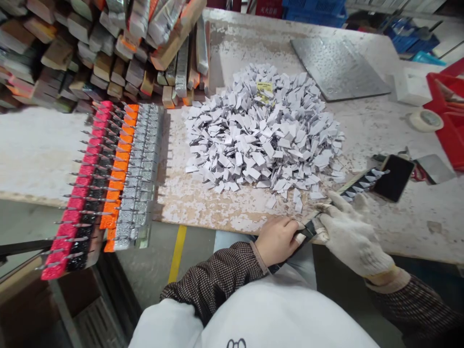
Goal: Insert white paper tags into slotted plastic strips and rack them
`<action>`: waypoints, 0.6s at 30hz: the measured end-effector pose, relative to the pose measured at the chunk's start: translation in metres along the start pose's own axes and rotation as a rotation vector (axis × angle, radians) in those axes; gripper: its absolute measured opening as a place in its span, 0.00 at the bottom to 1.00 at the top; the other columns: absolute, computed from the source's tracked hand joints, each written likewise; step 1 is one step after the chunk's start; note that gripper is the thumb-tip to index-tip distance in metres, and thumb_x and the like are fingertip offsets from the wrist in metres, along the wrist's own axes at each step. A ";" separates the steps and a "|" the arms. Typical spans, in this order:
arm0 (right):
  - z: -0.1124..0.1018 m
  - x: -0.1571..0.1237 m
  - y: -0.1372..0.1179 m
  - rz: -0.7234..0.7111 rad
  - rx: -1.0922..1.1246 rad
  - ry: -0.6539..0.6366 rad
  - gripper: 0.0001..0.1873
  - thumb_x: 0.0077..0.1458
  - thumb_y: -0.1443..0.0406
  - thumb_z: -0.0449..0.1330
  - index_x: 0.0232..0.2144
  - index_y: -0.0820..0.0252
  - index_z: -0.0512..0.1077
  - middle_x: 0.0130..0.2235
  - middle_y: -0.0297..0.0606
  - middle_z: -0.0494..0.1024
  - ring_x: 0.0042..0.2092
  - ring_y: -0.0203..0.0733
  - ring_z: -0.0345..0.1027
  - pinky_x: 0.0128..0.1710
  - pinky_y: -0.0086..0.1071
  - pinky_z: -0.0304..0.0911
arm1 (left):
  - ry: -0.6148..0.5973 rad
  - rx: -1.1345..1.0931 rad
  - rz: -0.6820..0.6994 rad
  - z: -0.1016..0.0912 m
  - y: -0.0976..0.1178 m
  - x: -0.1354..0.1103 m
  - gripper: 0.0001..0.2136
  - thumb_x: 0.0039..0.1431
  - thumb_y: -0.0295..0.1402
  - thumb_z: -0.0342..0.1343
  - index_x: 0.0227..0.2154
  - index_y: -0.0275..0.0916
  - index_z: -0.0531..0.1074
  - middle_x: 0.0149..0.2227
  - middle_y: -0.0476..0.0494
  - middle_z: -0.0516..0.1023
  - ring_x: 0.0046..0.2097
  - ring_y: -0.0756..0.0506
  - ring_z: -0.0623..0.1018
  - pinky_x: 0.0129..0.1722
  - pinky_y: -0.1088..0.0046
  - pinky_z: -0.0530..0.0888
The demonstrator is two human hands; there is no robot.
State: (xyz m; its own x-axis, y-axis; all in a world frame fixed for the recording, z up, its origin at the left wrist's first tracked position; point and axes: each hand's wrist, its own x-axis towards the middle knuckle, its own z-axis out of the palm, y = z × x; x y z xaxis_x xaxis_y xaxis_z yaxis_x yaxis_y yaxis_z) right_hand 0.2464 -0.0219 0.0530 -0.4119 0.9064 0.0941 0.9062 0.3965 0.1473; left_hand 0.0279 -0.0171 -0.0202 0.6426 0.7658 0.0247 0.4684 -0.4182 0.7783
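My bare left hand (277,239) is closed round the near end of a long dark strip (357,184) at the table's front edge. My right hand (350,234), in a white knit glove, pinches the same strip just beyond the left hand. The strip slants up to the right and carries a row of small white tags along its far part. A large heap of small white paper tags (264,130) lies on the table just beyond both hands.
Rows of red, black, orange and silver glitter strips on pins (108,179) overhang the left table edge. Stacked strips (108,48) pile up at back left. A grey metal plate (337,67), tape roll (426,120), black phone (394,177) and red crate (449,111) lie to the right.
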 end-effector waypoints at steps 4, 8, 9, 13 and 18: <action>-0.007 0.005 0.000 -0.030 -0.055 -0.069 0.14 0.70 0.62 0.62 0.31 0.57 0.79 0.47 0.47 0.87 0.68 0.61 0.71 0.80 0.64 0.36 | 0.001 0.013 0.007 0.000 0.001 0.000 0.11 0.78 0.39 0.59 0.53 0.39 0.79 0.48 0.40 0.85 0.51 0.39 0.84 0.55 0.60 0.78; -0.002 -0.004 0.008 -0.031 -0.007 0.022 0.19 0.72 0.54 0.61 0.30 0.57 0.79 0.49 0.49 0.87 0.68 0.62 0.71 0.79 0.65 0.43 | -0.001 0.039 -0.004 0.002 0.001 -0.001 0.11 0.78 0.40 0.59 0.51 0.39 0.79 0.48 0.40 0.85 0.50 0.39 0.84 0.54 0.60 0.78; 0.001 -0.006 0.008 -0.018 -0.004 0.046 0.19 0.72 0.55 0.61 0.31 0.57 0.79 0.48 0.49 0.87 0.68 0.63 0.71 0.79 0.66 0.44 | -0.002 0.044 -0.006 0.002 0.002 -0.001 0.11 0.78 0.40 0.59 0.51 0.39 0.79 0.47 0.40 0.85 0.50 0.39 0.84 0.54 0.60 0.78; 0.012 -0.009 0.003 -0.014 -0.026 0.067 0.12 0.69 0.64 0.61 0.33 0.57 0.80 0.45 0.46 0.87 0.66 0.62 0.72 0.79 0.70 0.41 | -0.017 0.060 -0.003 0.001 0.003 0.000 0.09 0.78 0.39 0.58 0.49 0.39 0.79 0.47 0.40 0.86 0.51 0.39 0.83 0.56 0.60 0.77; 0.020 -0.007 0.002 -0.015 -0.038 0.060 0.10 0.67 0.64 0.63 0.32 0.56 0.79 0.43 0.44 0.87 0.66 0.60 0.72 0.80 0.68 0.37 | -0.023 0.078 0.019 0.000 0.004 0.004 0.06 0.77 0.34 0.59 0.49 0.39 0.78 0.48 0.40 0.85 0.51 0.39 0.83 0.55 0.60 0.77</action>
State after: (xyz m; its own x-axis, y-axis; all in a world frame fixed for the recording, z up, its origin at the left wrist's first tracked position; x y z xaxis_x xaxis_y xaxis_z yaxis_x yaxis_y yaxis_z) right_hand 0.2531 -0.0241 0.0329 -0.4313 0.8895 0.1506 0.8961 0.4030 0.1860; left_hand 0.0326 -0.0163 -0.0169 0.6653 0.7462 0.0236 0.5014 -0.4701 0.7264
